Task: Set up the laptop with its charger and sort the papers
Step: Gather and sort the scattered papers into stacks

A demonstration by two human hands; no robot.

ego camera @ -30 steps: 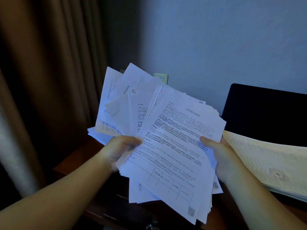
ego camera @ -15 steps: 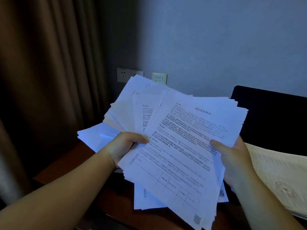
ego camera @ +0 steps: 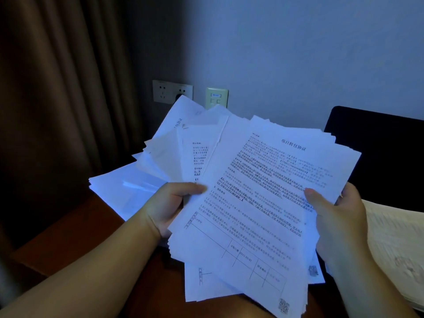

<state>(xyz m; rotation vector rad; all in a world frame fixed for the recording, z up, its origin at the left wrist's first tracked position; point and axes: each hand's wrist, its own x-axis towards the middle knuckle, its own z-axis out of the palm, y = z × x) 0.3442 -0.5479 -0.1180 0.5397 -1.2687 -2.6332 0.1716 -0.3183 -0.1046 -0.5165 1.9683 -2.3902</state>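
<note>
papers [ego camera: 257,203] are being held up mid-frame above the wooden surface [ego camera: 68,235], fanned unevenly; the left hand [ego camera: 169,207] at 9 o'clock and right hand [ego camera: 337,221] at 3 o'clock are each pinching an edge, probably for squaring the stack.

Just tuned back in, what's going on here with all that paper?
A person holds a loose, uneven sheaf of printed papers in both hands above a wooden desk: the left hand grips its left edge, the right hand its right edge. More sheets lie on the desk behind. A dark laptop screen stands at right; wall sockets show behind. No charger is visible.
</note>
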